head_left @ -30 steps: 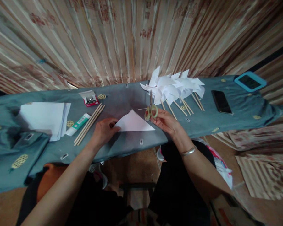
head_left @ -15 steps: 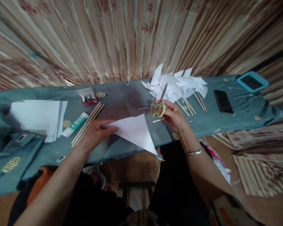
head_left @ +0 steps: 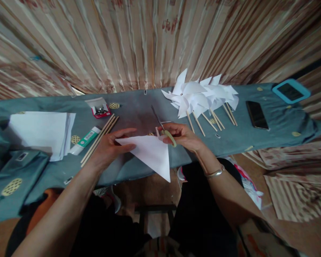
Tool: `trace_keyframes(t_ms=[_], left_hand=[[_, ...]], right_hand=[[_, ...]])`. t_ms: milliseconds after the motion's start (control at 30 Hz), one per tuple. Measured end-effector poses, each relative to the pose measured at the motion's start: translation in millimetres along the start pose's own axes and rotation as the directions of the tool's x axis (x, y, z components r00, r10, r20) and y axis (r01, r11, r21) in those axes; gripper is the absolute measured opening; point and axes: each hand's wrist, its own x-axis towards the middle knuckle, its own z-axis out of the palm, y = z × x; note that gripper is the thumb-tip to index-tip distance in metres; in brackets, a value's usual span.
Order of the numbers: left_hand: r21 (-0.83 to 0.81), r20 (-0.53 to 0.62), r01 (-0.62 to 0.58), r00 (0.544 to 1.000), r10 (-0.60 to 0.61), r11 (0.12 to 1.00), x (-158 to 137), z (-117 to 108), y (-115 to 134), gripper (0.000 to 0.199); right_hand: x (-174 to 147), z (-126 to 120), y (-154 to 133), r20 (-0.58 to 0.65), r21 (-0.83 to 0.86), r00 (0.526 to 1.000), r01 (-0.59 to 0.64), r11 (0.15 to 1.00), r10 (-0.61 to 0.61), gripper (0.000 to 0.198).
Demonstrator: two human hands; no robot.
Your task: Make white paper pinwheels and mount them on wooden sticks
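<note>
My left hand (head_left: 111,146) grips a white paper folded into a triangle (head_left: 151,154) by its left corner, lifted off the table with its point hanging past the near edge. My right hand (head_left: 183,135) holds scissors with green handles (head_left: 166,132); the blades point up and to the left, right at the triangle's upper right corner. A pile of finished white paper pinwheels on wooden sticks (head_left: 200,96) lies just behind my right hand.
A long table under a blue-grey cloth (head_left: 136,110) carries a stack of white paper (head_left: 40,130), a glue stick (head_left: 82,141), loose wooden sticks (head_left: 98,139), a small red box of pins (head_left: 98,109), a black phone (head_left: 256,114) and a blue-framed device (head_left: 291,91). A striped curtain hangs behind.
My left hand lifted the triangle off the table and turned it so its point hangs over the near edge. My right hand brought the scissors left to the paper, blades swinging leftward.
</note>
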Motion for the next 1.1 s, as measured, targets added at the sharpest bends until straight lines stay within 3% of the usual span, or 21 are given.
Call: trace_keyframes(t_ms=[133, 267, 433, 600, 700, 833, 967, 1100], left_hand=[[-0.219, -0.119, -0.058, 0.992, 0.033, 0.974, -2.5, 14.2, -2.2, 0.046], [-0.361, -0.145, -0.006, 0.988, -0.05, 0.933, -7.2, 34.4, -13.2, 0.033], [-0.277, -0.177, 0.026, 0.981, -0.077, 0.96, -5.9, 33.0, -18.3, 0.027], [-0.16, -0.12, 0.059, 0.99, -0.078, 0.985, -3.1, 19.9, -14.5, 0.03], [-0.119, -0.092, 0.086, 0.991, -0.097, 0.989, -4.3, 19.0, -15.5, 0.031], [-0.085, -0.062, 0.103, 0.992, -0.109, 0.991, -6.4, 21.7, -16.8, 0.031], [-0.065, -0.024, 0.138, 0.99, -0.139, 0.988, -7.4, 24.8, -14.6, 0.027], [-0.083, -0.002, 0.171, 0.985, -0.172, 0.982, -7.5, 28.8, -14.8, 0.027]], right_hand=[[6.8, 12.5, 14.5, -0.075, 0.055, 0.997, 0.037, 0.998, -0.033, 0.044], [9.2, 27.3, 21.9, -0.106, 0.107, 0.993, 0.055, 0.993, -0.043, 0.049], [-2.9, 21.2, 13.4, -0.125, -0.029, 0.988, 0.093, 0.995, -0.096, 0.043], [-29.4, 5.5, 7.3, -0.022, -0.234, 0.995, 0.087, 0.968, -0.095, 0.04], [-44.9, 3.9, 8.4, 0.062, -0.41, 0.994, 0.111, 0.905, -0.094, 0.041], [-58.1, 3.9, 4.3, 0.125, -0.617, 0.98, 0.198, 0.761, -0.154, 0.042], [-64.9, 3.7, -3.1, 0.22, -0.705, 0.959, 0.282, 0.651, -0.177, 0.037], [-70.6, 5.4, -4.9, 0.232, -0.766, 0.956, 0.294, 0.571, -0.181, 0.039]])
